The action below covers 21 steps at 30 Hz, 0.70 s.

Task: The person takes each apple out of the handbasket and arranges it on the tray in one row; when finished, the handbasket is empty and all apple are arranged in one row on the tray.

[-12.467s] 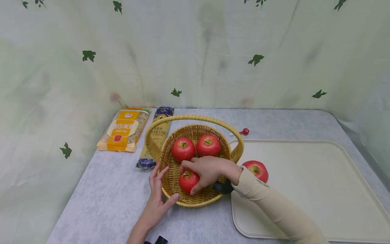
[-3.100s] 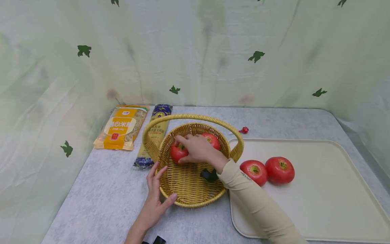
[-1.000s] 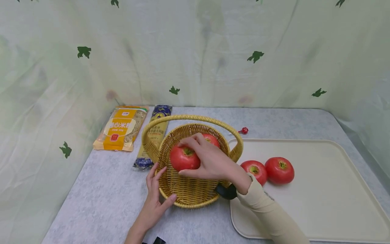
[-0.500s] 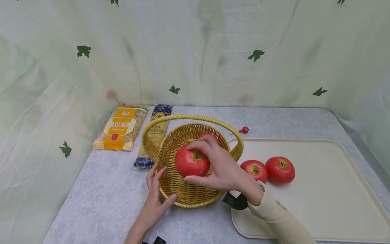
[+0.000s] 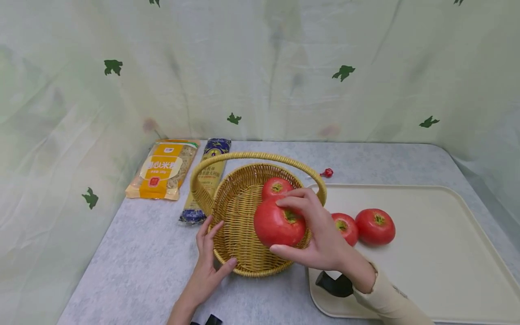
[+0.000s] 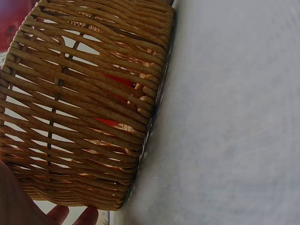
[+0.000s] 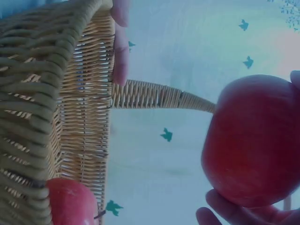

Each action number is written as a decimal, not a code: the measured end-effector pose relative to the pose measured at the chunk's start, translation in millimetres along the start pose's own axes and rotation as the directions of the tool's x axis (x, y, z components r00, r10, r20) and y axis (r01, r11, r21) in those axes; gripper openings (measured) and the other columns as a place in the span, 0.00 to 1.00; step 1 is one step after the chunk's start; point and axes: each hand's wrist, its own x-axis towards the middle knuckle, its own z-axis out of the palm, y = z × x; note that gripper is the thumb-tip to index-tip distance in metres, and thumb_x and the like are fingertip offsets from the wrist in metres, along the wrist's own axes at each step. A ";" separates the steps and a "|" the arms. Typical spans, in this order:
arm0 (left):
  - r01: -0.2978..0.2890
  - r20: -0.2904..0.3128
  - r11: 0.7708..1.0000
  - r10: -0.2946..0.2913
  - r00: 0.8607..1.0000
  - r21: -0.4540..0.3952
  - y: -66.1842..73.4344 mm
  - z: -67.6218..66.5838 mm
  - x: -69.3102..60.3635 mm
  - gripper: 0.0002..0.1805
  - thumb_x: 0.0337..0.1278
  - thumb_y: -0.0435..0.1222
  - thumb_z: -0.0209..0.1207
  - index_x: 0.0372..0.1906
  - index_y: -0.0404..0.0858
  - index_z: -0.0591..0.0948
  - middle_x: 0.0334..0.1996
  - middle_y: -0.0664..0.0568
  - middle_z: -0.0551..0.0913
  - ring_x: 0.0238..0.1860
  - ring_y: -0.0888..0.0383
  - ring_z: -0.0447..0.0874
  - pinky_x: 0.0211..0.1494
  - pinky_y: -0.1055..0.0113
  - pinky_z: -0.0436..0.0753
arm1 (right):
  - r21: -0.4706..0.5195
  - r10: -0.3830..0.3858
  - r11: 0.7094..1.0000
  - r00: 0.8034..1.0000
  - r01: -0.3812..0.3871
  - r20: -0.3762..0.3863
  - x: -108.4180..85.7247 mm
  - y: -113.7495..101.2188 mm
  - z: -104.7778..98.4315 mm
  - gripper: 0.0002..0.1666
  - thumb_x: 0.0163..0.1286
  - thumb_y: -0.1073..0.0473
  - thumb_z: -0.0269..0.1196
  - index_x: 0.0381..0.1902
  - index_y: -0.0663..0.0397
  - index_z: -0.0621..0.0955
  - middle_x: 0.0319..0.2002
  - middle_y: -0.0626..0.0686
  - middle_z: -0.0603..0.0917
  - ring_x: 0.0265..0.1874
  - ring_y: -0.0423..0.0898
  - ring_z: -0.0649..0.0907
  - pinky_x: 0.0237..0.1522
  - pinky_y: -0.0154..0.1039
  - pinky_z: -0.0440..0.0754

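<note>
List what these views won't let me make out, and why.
- Head view: one side of the tray apple nearest the basket, behind the right hand.
- Head view: parts of the spaghetti packet, behind the basket handle.
- Head view: the tray's near right corner, cut off by the frame.
- Right wrist view: the basket apple's underside, cut off below.

The right hand (image 5: 318, 232) grips a red apple (image 5: 273, 223) over a wicker basket (image 5: 243, 239) holding another apple (image 5: 276, 187); the left hand (image 5: 209, 266) touches its rim.
</note>
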 end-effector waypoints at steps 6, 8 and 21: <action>0.006 0.003 1.000 -0.006 1.000 -0.006 1.6 -0.7 0.3 0.44 0.54 0.33 0.62 0.73 0.44 0.52 0.73 0.57 0.32 0.71 0.48 0.30 0.57 0.27 0.48 | 0.066 0.025 0.998 0.999 -0.023 -0.030 -12.6 0.3 -11.6 0.38 0.52 0.46 0.72 0.58 0.54 0.71 0.55 0.55 0.71 0.54 0.53 0.71 0.41 0.44 0.81; 0.010 0.002 1.000 -0.010 1.000 -0.007 1.6 -0.8 0.4 0.44 0.54 0.33 0.62 0.73 0.44 0.52 0.73 0.58 0.32 0.71 0.48 0.30 0.57 0.27 0.48 | 0.073 0.043 0.996 0.999 -0.040 -0.030 -17.3 1.4 -15.5 0.40 0.50 0.50 0.74 0.58 0.55 0.71 0.55 0.55 0.71 0.54 0.53 0.71 0.40 0.43 0.81; 0.006 0.005 1.000 -0.006 1.000 -0.009 1.5 -0.2 1.0 0.44 0.54 0.33 0.62 0.73 0.44 0.52 0.73 0.57 0.31 0.71 0.48 0.29 0.57 0.27 0.48 | 0.123 0.017 0.992 0.950 0.023 -0.311 -49.2 12.7 -41.3 0.43 0.49 0.55 0.75 0.55 0.72 0.68 0.55 0.60 0.72 0.53 0.53 0.72 0.44 0.33 0.78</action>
